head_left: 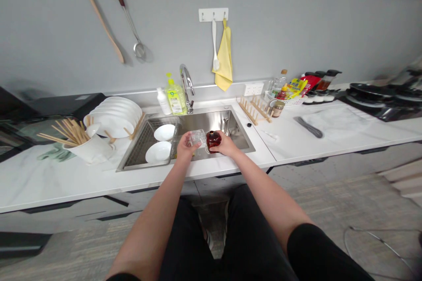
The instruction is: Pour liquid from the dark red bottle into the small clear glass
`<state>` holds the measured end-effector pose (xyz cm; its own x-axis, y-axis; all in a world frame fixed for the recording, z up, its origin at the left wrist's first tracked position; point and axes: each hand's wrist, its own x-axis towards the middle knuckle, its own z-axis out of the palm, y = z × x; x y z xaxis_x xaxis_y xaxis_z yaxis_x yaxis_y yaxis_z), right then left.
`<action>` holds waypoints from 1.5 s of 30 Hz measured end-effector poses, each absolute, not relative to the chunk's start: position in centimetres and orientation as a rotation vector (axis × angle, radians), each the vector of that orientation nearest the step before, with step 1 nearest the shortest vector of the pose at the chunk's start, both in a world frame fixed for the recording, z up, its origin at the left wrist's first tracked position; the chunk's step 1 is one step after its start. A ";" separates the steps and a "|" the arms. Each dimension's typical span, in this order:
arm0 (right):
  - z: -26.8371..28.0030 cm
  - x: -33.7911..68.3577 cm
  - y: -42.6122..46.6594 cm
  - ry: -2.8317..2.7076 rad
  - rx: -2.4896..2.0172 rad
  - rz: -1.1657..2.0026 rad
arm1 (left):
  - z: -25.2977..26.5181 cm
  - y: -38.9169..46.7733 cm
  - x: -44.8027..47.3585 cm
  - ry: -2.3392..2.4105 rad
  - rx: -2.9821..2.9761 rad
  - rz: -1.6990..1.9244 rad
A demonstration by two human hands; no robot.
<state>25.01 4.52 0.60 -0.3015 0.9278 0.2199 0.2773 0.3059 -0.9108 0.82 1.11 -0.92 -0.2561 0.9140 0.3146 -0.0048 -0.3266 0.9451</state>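
White marbled desk (293,147), grey wall (280,17) behind. Near front edge, over sink (206,119), my left hand (185,145) clasps clear container (198,136); my right hand (226,143) grips dark-red bottle (213,141) just beside it.

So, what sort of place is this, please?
Most likely a kitchen: a steel sink with a faucet, a row of white plates, and a black pan at the right.

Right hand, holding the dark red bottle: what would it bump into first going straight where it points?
Probably the clear container in the left hand, just beyond the bottle, though depth is hard to judge.
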 end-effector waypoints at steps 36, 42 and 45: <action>-0.5 24.5 4.4 -1.987 -0.981 0.690 | -0.3 2.4 -3.5 1.158 1.511 1.504; -0.3 24.5 4.3 -2.005 -0.991 0.662 | 0.0 2.1 -3.6 1.202 1.581 1.483; -0.1 24.5 4.1 -2.012 -0.999 0.646 | 0.2 2.0 -3.7 1.218 1.605 1.461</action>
